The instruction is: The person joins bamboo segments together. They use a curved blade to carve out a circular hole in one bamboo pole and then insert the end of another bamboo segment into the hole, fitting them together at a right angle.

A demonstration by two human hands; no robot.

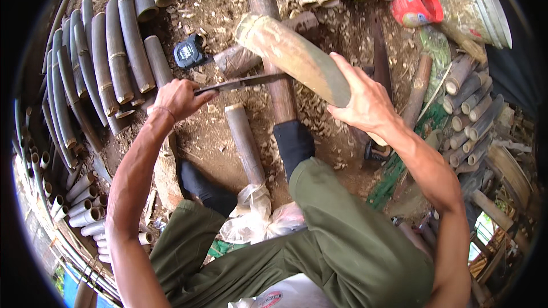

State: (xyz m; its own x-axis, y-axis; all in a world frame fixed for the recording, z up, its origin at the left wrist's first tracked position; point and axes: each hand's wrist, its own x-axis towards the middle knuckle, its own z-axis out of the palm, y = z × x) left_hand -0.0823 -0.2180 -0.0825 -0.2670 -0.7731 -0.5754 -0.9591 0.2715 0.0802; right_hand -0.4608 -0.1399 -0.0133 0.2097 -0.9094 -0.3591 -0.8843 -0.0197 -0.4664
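My left hand point(178, 100) is closed round the handle end of a long knife point(242, 82), its dark blade reaching to the right. The tip of the blade is at the lower edge of a thick bamboo section point(288, 51); I cannot tell whether they touch. My right hand point(365, 94) grips the near end of that bamboo, thumb and fingers on either side. The bamboo slants away to the upper left, its pale, scraped surface showing. Beneath it, a brown round pole point(281, 100) lies between my feet, over a crosswise wooden block point(237, 60).
A tape measure point(189, 51) lies on the chip-strewn ground. Cut bamboo lengths point(117, 51) line the left side, with shorter pieces stacked point(471, 102) at right. A red tub point(416, 5) and white bucket point(479, 14) stand far right. A loose bamboo piece point(244, 142) lies between my legs.
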